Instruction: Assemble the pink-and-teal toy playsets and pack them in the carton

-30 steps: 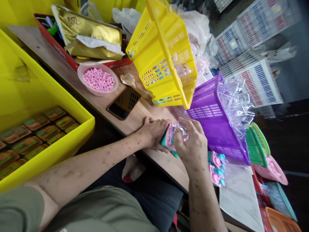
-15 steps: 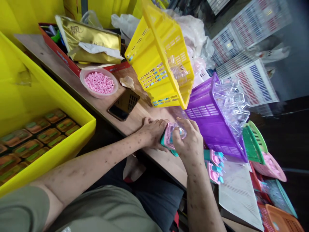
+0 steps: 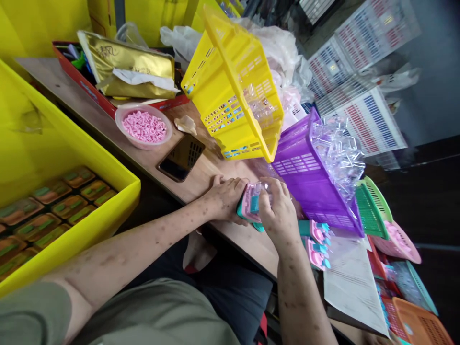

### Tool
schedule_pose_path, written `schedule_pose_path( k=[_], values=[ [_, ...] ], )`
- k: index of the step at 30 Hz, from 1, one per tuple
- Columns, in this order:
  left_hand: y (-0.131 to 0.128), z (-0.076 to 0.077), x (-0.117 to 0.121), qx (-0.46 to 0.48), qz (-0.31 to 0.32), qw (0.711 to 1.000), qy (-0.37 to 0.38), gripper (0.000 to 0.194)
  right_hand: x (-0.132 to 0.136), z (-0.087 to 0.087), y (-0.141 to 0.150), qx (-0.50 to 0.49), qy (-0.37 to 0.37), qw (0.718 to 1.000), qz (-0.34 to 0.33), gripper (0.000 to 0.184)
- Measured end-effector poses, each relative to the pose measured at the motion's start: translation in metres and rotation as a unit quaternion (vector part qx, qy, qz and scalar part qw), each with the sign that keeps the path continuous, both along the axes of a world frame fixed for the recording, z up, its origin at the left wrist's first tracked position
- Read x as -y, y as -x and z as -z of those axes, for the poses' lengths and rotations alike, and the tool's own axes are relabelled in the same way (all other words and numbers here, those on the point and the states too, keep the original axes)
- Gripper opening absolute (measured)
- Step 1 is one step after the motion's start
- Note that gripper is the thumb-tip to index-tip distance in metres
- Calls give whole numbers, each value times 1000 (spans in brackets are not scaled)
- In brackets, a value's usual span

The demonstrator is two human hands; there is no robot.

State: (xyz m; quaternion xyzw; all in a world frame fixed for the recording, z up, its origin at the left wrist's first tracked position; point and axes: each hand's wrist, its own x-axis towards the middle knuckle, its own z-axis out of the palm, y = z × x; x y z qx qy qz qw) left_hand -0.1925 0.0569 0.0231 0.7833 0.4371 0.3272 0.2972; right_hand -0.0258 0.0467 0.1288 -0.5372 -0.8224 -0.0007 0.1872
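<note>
My left hand is wrapped around a small pink and teal plastic piece, steadying it at the table's front edge. A blue-teal part shows on its pink top. Fingers of my right hand are bent around a clear plastic part at the piece's right side. Whether that clear part is fixed to the pink top or separate, I cannot tell. Right of my right hand, a pair of similar pink and teal pieces lies on the table beside the purple basket.
Behind my hands stands a tilted yellow basket. A phone and a bowl of small pink parts lie to the left. A large yellow bin with packed items adjoins the table's left. Clear parts fill the purple basket.
My right hand has shifted slightly, and more of the blue-teal part on the pink top now shows. My left hand keeps its hold. The whole view has shifted a little.
</note>
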Motion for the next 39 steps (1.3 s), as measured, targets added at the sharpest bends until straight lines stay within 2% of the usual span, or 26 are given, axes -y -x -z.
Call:
schedule_pose_path(
  k=[7, 15, 21, 24, 28, 31, 34, 37, 39],
  values=[
    [3, 13, -1, 14, 28, 999, -22, 136, 12, -6, -8, 23, 41, 999, 15, 39],
    [10, 17, -1, 46, 26, 998, -41, 123, 5, -41, -33, 36, 161, 985, -53, 55],
    [8, 17, -2, 78, 29, 995, -54, 124, -11, -44, -58, 2, 221, 974, -59, 65],
    [4, 19, 0, 99, 8, 994, -46, 124, -10, -45, -59, -28, 240, 970, -25, 68],
    [1, 19, 0, 114, 5, 993, -21, 119, -5, -50, -51, -55, 261, 963, 48, 62],
    [4, 18, 0, 126, 29, 991, 28, 112, -7, -49, -43, -54, 253, 964, 55, 62],
    [8, 19, 3, 133, 20, 989, 53, 119, -9, -42, -25, -37, 213, 975, 50, 58],
    [19, 28, 2, 127, -36, 991, 16, 131, -15, -35, -4, -35, 175, 984, 14, 56],
    [30, 34, 0, 98, -60, 993, -39, 132, -18, -31, -3, -58, 120, 991, 4, 53]
  ],
)
